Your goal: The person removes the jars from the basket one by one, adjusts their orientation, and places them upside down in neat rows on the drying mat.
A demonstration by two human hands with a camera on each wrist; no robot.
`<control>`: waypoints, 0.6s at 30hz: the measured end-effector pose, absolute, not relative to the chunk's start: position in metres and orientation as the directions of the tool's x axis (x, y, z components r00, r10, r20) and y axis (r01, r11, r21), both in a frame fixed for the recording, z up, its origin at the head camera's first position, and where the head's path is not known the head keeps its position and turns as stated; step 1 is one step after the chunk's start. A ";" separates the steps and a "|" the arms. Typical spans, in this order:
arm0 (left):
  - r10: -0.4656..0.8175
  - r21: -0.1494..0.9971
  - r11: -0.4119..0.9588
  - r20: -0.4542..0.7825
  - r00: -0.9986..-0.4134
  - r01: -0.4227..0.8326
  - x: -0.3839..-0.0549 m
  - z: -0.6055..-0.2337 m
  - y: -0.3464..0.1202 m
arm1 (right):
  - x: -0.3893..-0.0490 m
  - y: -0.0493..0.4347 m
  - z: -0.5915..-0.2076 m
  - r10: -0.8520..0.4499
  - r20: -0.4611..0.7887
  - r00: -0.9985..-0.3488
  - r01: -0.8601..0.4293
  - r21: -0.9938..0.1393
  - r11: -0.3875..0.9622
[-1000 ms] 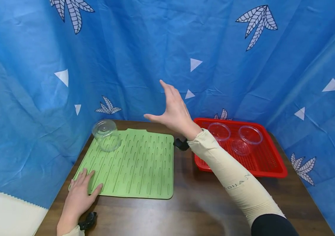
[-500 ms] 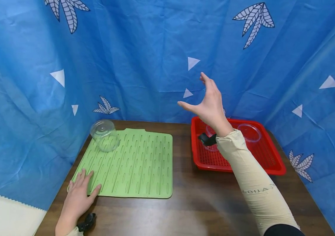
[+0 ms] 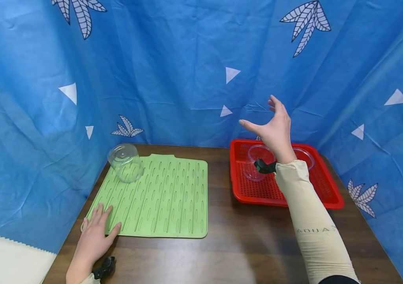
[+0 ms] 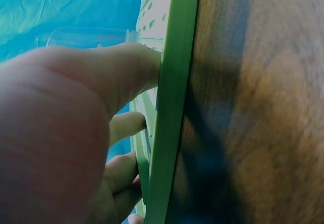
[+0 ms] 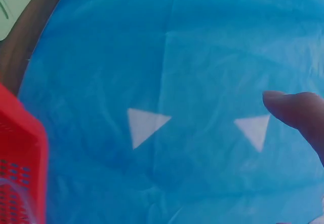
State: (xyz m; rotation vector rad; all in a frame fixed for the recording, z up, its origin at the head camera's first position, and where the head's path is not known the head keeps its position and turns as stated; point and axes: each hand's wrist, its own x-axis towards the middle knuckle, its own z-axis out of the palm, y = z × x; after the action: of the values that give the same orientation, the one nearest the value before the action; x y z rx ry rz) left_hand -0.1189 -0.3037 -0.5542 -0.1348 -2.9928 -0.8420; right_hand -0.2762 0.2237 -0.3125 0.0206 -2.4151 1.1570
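My left hand [image 3: 92, 238] rests with spread fingers on the front left corner of a green ribbed drying mat [image 3: 165, 197]. In the left wrist view its thumb [image 4: 126, 69] lies at the edge of the mat. A clear plastic cup [image 3: 124, 162] stands base up on the mat's far left corner. Raised above a red basket [image 3: 235, 179], my right hand [image 3: 277, 132] holds nothing, its thumb and fingers wide apart. Inside the basket are two clear cups; the left cup [image 3: 254, 172] shows beside my wrist, and my forearm partly hides the right cup [image 3: 304, 156].
A brown wooden table [image 3: 219, 252] carries the mat on the left and the basket on the right. Blue curtains [image 3: 173, 71] enclose the back and both sides. A black camera [image 3: 263, 166] is strapped at my right wrist.
My right hand has moved right, from beyond the mat's back right corner to over the basket, fingers still spread. The left hand and the cup on the mat stay where they were.
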 end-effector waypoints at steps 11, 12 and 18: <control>0.070 0.543 0.836 0.023 -0.997 0.071 -0.116 -0.550 -0.303 | -0.272 0.256 -0.352 0.277 0.255 -0.926 -0.057 -0.822 0.566; 0.071 0.546 0.835 0.021 -0.997 0.071 -0.116 -0.550 -0.302 | -0.272 0.258 -0.355 0.282 0.244 -0.928 -0.045 -0.825 0.563; 0.070 0.544 0.836 0.028 -0.997 0.074 -0.117 -0.550 -0.301 | -0.273 0.269 -0.377 0.302 0.182 -0.936 0.014 -0.837 0.547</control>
State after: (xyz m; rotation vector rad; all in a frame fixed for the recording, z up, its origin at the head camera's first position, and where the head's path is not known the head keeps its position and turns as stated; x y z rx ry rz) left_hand -0.1170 -0.3012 -0.5496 -0.1174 -3.0036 -0.8902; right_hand -0.2732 0.2685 -0.3768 -0.2617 -2.4820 1.3380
